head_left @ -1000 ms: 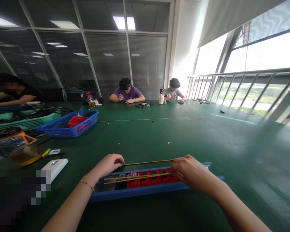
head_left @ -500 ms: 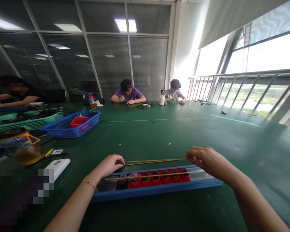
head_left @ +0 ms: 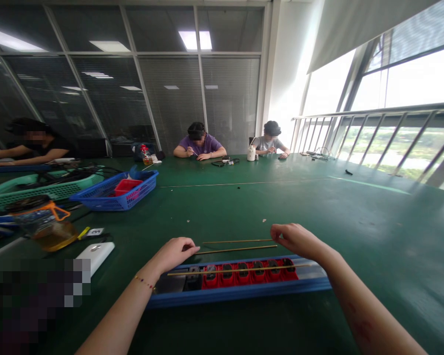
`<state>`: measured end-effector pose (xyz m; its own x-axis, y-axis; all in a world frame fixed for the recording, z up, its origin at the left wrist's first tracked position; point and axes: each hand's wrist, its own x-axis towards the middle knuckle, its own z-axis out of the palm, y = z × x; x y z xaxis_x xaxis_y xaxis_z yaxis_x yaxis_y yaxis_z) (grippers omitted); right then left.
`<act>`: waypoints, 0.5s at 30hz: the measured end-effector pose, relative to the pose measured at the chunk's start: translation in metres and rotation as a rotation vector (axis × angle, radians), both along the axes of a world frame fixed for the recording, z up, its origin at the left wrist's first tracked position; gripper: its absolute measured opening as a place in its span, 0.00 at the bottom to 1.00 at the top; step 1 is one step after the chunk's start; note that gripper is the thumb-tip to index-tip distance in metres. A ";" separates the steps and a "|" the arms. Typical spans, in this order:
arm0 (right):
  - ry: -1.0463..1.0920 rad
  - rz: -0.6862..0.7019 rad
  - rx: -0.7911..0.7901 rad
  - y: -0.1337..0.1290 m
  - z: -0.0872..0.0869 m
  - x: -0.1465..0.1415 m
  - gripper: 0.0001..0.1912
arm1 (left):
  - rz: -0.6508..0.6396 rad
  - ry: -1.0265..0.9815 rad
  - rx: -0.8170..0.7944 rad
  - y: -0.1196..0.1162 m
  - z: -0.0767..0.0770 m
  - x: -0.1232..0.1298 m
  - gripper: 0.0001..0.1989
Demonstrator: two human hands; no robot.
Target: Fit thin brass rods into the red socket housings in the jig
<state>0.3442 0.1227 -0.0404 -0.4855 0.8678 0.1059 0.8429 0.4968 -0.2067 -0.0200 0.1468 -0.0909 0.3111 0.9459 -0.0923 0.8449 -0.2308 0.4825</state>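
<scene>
My left hand [head_left: 176,254] is closed, with thumb and finger pinched at the left end of a thin yellowish stick [head_left: 237,250]. A second thin stick [head_left: 237,241] lies behind it, nearly parallel, and its right end meets the pinched fingers of my right hand [head_left: 298,240]. Just below both hands is a long blue tray [head_left: 240,297]. Inside it stands a row of several red holders [head_left: 243,280] with dark tops, plus one dark block [head_left: 193,280] at the left end. Another thin stick [head_left: 225,270] rests lengthwise across the row.
To the left are a white device [head_left: 101,256], a jar of amber liquid [head_left: 54,236], a blue basket [head_left: 113,199] with a red box, and a green basket [head_left: 55,190]. Several people sit around the green table [head_left: 355,222]. A white bottle [head_left: 251,154] stands at the far side.
My right hand has shifted left and the two sticks between my hands have separated at their right ends. The view has turned slightly left. My left hand keeps its pinch.
</scene>
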 end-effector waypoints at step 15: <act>-0.042 0.034 -0.153 0.014 -0.018 -0.011 0.09 | 0.003 -0.056 -0.070 0.006 -0.008 -0.003 0.18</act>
